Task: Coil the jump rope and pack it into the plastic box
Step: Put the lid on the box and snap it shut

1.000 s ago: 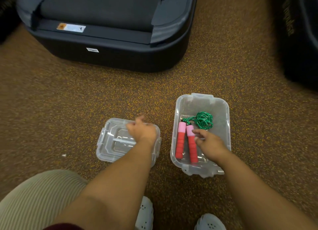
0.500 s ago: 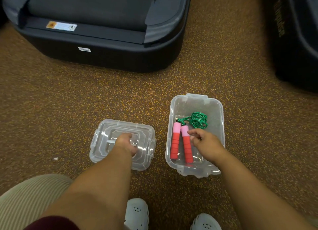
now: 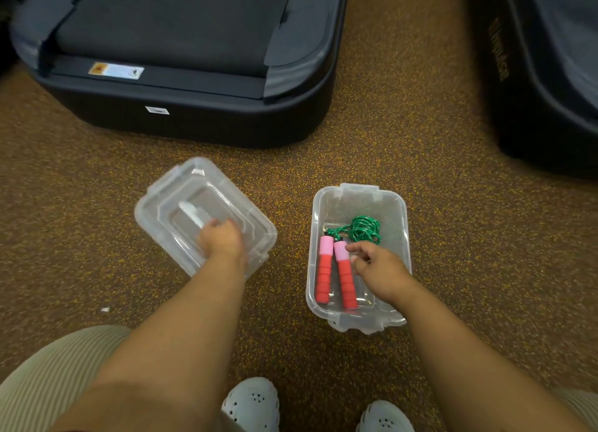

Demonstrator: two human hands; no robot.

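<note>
A clear plastic box (image 3: 357,194) stands on the speckled floor right of centre. Inside it lie two red-and-pink jump rope handles (image 3: 335,274) side by side, with the green rope (image 3: 364,229) bundled at the far end. My right hand (image 3: 377,269) hovers over the box beside the handles, fingers loosely apart and holding nothing. To the left, my left hand (image 3: 221,239) grips the near edge of the clear lid (image 3: 181,205), which is raised off the floor and turned at an angle.
A dark treadmill base (image 3: 194,114) fills the floor beyond the box and lid. Another black machine (image 3: 543,85) stands at the right. My two white shoes (image 3: 252,405) are at the bottom edge, my striped trouser leg (image 3: 48,376) at the lower left.
My left hand took hold of the lid, lifted it off the floor and turned it. My right hand stayed over the handles in the box.
</note>
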